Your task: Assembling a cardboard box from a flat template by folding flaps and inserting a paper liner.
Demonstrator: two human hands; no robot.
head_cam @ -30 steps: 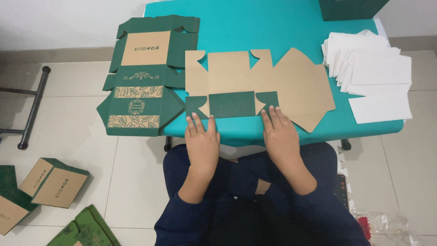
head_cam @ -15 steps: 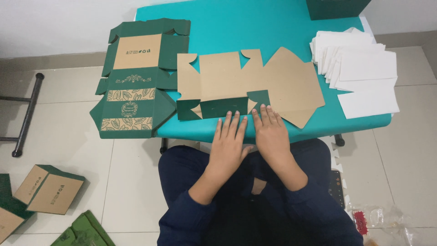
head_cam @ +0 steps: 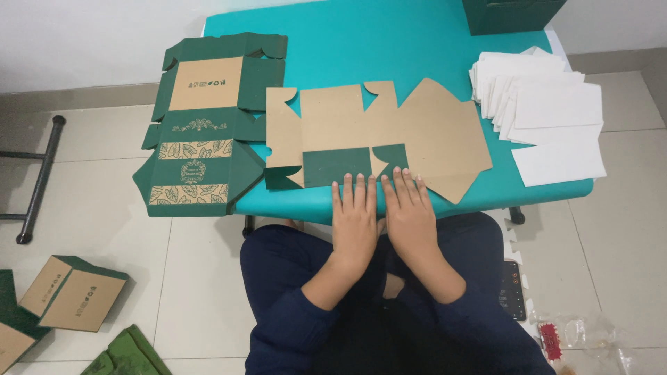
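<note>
Both hands are lying flat, fingers spread, side by side: left hand and right hand pressing the near edge of the blank, which is lying mid-table (thin card, probably light, stiff, creasing easily). Best gripped at the flaps.

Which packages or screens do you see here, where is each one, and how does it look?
Flat box blank: table middle, under both hands, brown inside, green flaps.
Stack of flat boxes: table's left end, green with tan leaf panels.
Folded box: floor, lower left, tan and green.
Green box: table's far edge.
Dark device: floor, right, small red marks.
</note>
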